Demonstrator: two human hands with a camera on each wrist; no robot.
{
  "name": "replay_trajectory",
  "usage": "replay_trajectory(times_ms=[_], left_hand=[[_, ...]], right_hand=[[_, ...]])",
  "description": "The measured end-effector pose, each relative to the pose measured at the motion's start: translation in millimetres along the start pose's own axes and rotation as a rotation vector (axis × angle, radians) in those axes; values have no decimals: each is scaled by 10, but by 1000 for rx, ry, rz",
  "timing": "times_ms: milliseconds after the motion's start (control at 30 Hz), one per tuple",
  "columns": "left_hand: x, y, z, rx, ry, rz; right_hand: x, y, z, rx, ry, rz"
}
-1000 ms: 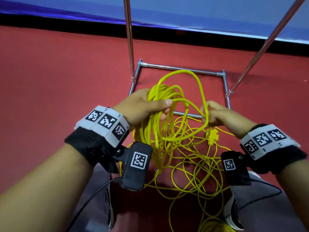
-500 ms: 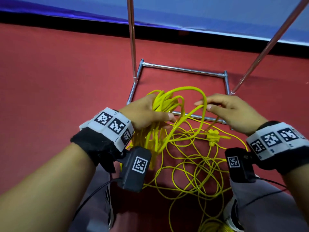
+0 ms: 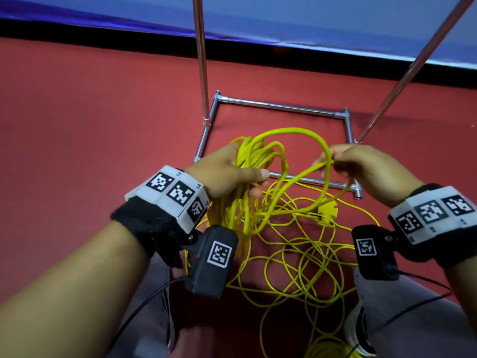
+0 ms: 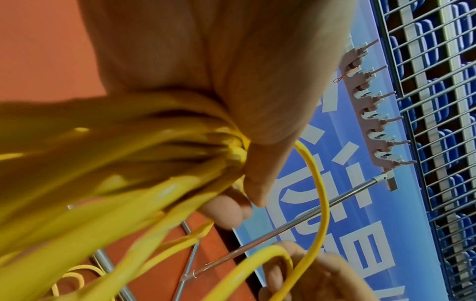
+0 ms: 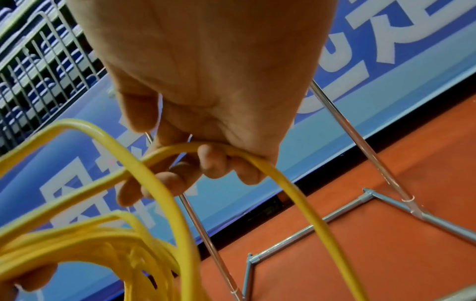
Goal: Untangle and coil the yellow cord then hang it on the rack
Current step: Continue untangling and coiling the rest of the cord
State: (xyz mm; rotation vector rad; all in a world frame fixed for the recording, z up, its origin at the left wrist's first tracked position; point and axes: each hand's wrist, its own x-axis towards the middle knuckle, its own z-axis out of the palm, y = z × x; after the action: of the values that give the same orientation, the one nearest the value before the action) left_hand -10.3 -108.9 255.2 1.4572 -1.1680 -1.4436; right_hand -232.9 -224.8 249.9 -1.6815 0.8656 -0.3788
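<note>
My left hand (image 3: pixel 232 171) grips a bundle of several loops of the yellow cord (image 3: pixel 254 161), thumb clamped over the strands (image 4: pixel 221 146). My right hand (image 3: pixel 361 166) holds one strand of the cord (image 5: pixel 260 160) under curled fingers, beside the bundle. A large loop (image 3: pixel 304 133) arches between the two hands. Below them a loose tangle of cord (image 3: pixel 304 259) with a yellow plug (image 3: pixel 327 210) lies on the red floor. The metal rack base (image 3: pixel 281 107) sits just beyond the hands; its hook bar (image 4: pixel 371 106) shows in the left wrist view.
Two chrome uprights (image 3: pixel 201 58) (image 3: pixel 413 65) rise from the rack base on the red floor (image 3: pixel 90 120). A blue banner (image 3: pixel 284 19) runs along the back, with a wire fence (image 4: pixel 438 101) behind it. My knees and a shoe (image 3: pixel 358 329) border the tangle.
The big loop dropped from high above the hands to lower between them. My right hand opened half a second ago and now holds a strand again, slightly farther right.
</note>
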Motion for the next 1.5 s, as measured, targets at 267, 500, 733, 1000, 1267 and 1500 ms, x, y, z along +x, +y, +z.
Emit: replay_trajectory(times_ms=[267,500,733,1000,1267,1500], left_hand=[[22,-46,-55,31,109,-14],[0,4,22,-35,68,-70],[7,4,108,-3,17,-61],[41,-28,44,-100,77,-10],[53,-32,49,31,57,-17],[-3,-9,129,29,49,-19]], right_hand=[[-56,-146,-30,-366,-93,-71],[-21,-192,81,-277,-38,91],[-16,-333,236,-476,-67,-177],[-22,-280,140,-351,-152,-72],[27,-332,63,-415,-76,-44],[52,-265,276,-580,-95,-287]])
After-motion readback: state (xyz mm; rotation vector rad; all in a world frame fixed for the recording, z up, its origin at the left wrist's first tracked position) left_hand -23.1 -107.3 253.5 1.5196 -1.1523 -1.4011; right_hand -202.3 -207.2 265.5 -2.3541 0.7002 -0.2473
